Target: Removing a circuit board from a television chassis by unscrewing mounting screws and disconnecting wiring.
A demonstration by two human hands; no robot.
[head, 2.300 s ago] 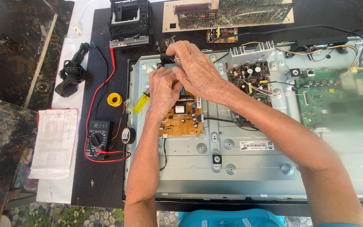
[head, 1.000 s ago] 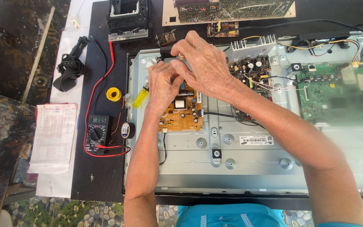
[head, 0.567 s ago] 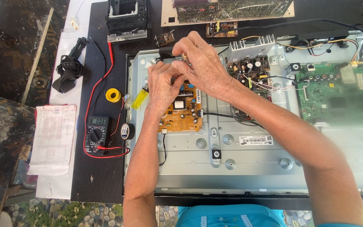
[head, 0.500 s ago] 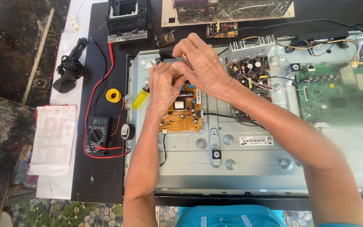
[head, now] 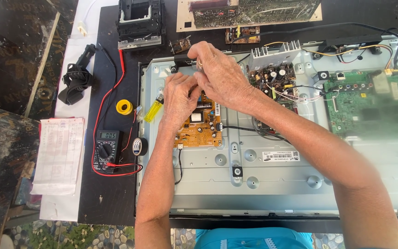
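An opened television chassis (head: 272, 184) is laid across the black worktop (head: 111, 193). Its orange circuit board (head: 201, 129), near the chassis's upper left corner, remains mounted. A small, mostly hidden part is pinched above it between the right hand (head: 219, 76) and left hand (head: 180, 99); the work appears unfinished.

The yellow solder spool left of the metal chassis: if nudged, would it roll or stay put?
The yellow solder spool lies flat on its face, hole up, so it would probably slide, not roll. It looks small and likely light. Tipped on edge, its round rim could roll.
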